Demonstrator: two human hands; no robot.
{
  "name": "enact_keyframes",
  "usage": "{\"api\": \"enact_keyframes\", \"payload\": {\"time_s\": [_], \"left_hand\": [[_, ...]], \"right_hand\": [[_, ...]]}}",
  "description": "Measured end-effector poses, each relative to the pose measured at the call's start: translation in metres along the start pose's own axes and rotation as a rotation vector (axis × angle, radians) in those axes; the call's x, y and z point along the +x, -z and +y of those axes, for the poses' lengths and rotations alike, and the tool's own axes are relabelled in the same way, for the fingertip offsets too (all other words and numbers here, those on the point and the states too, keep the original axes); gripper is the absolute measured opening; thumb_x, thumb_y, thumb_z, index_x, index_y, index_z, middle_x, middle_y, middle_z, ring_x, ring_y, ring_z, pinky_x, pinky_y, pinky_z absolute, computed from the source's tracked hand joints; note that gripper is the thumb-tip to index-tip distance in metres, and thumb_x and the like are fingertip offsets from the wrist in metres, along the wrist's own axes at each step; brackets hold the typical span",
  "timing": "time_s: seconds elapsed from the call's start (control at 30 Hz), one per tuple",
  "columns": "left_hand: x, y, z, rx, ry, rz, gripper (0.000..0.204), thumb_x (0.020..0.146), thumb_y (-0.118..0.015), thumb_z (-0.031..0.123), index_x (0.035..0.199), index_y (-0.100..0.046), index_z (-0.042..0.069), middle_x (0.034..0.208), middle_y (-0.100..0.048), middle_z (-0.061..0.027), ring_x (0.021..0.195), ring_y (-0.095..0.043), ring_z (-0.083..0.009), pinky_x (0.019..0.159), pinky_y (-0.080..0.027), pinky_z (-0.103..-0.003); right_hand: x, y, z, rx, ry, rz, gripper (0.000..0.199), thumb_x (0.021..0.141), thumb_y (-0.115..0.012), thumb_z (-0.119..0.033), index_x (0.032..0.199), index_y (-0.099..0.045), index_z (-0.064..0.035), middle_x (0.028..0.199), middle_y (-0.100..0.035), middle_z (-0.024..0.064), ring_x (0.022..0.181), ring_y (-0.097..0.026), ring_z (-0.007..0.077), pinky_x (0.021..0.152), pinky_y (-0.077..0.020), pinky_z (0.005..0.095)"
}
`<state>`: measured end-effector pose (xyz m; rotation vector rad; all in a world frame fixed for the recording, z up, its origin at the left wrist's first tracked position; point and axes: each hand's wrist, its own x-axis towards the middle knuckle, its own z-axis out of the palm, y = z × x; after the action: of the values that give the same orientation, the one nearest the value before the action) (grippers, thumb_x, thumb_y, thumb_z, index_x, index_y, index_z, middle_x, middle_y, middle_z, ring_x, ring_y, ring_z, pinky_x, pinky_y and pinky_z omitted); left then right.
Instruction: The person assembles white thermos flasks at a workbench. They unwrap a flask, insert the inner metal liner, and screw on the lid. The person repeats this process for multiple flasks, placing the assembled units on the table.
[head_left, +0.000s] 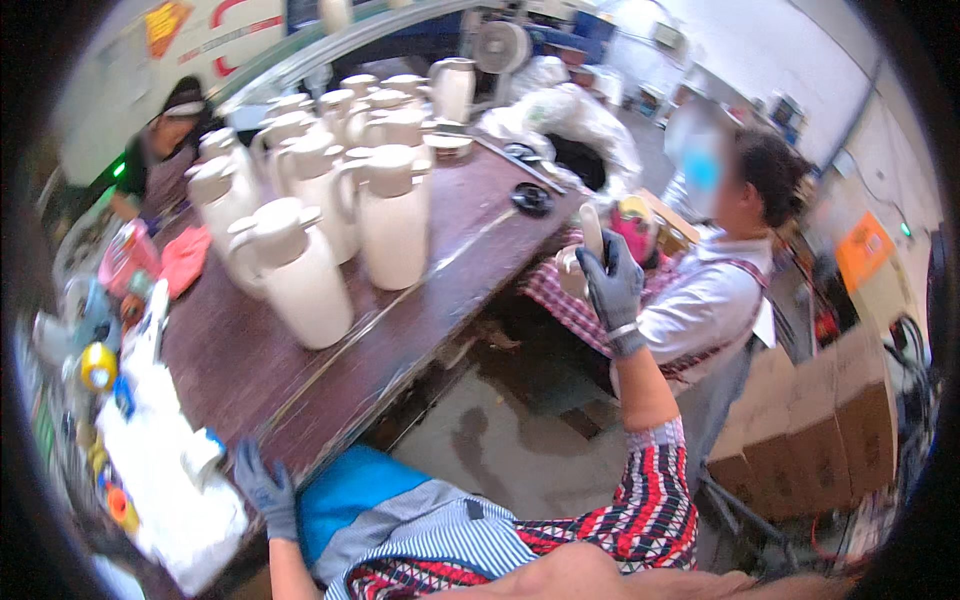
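Observation:
My right hand [615, 290], in a grey glove, is raised beyond the table's right edge, its fingers closed around a cream plastic part [592, 230]. A long, narrow end of that part sticks up above the fingers; another cream bit shows beside them, and I cannot tell if it is the same piece. My left hand [267, 492], also gloved, rests with fingers stretched out at the table's near left corner. Several cream vacuum jugs [393, 225] with lids and handles stand upright on the dark brown table [480, 240].
A co-worker [715, 290] sits close by on the right, another person [172, 150] is at the far left. Black round parts [531, 199] lie near the table's right edge. White plastic bags [570, 115] are heaped behind; cardboard boxes [810, 430] stand at right. Yellow tape [99, 367] sits left.

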<state>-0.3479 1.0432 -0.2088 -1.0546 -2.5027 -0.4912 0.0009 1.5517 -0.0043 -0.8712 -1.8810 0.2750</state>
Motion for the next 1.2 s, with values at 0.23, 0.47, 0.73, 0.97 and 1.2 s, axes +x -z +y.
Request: {"api": "enact_keyframes", "payload": {"time_s": [0.23,0.47,0.73,0.97,1.2], "left_hand": [[0.052,0.124,0.116,-0.465,-0.272,0.127,0.071,0.084,-0.075,0.034,0.143,-0.051,0.001,0.144,-0.051,-0.0190,0.131,-0.048,-0.0382,0.111,-0.036,-0.052],[0.062,0.197,0.092,-0.398,-0.307,0.274,0.056,0.085,-0.074,0.034,0.130,-0.060,0.003,0.133,-0.059,-0.0154,0.121,-0.057,-0.0349,0.105,-0.042,-0.048],[0.021,0.163,0.038,-1.458,0.135,-0.629,0.091,0.083,-0.081,0.036,0.153,-0.034,0.000,0.150,-0.044,-0.0213,0.141,-0.042,-0.0301,0.116,-0.035,-0.042],[-0.003,0.123,0.032,-1.370,0.427,-0.401,0.082,0.083,-0.082,0.033,0.148,-0.043,0.003,0.136,-0.056,-0.0143,0.124,-0.054,-0.0219,0.106,-0.044,-0.035],[-0.026,0.136,0.034,-1.310,0.560,-0.086,0.034,0.097,-0.069,0.029,0.113,-0.066,-0.001,0.101,-0.064,-0.0022,0.091,-0.057,-0.0099,0.084,-0.048,-0.025]], "right_hand": [[-0.093,-0.043,-0.199,0.652,-0.046,-0.729,0.039,0.089,-0.075,-0.014,0.121,-0.061,0.0036,0.099,-0.072,0.0099,0.089,-0.064,0.0119,0.081,-0.0538,0.0299],[-0.136,-0.069,-0.308,0.840,0.062,-1.174,0.044,0.088,-0.077,-0.021,0.122,-0.062,0.0020,0.097,-0.070,0.0112,0.088,-0.062,0.0118,0.081,-0.0532,0.0315],[-0.109,-0.143,-0.377,0.763,-0.138,-1.643,0.039,0.094,-0.070,-0.035,0.108,-0.069,0.0017,0.088,-0.066,0.0029,0.079,-0.060,0.0097,0.071,-0.0505,0.0259],[-0.133,-0.229,-0.375,0.884,-0.013,-1.776,0.041,0.096,-0.065,-0.038,0.111,-0.070,0.0009,0.086,-0.065,0.0039,0.076,-0.060,0.0111,0.069,-0.0512,0.0260],[-0.166,-0.223,-0.356,1.089,-0.414,-1.610,0.049,0.096,-0.065,-0.036,0.123,-0.062,0.0046,0.085,-0.061,0.0012,0.073,-0.056,0.0092,0.063,-0.0483,0.0236]]}}
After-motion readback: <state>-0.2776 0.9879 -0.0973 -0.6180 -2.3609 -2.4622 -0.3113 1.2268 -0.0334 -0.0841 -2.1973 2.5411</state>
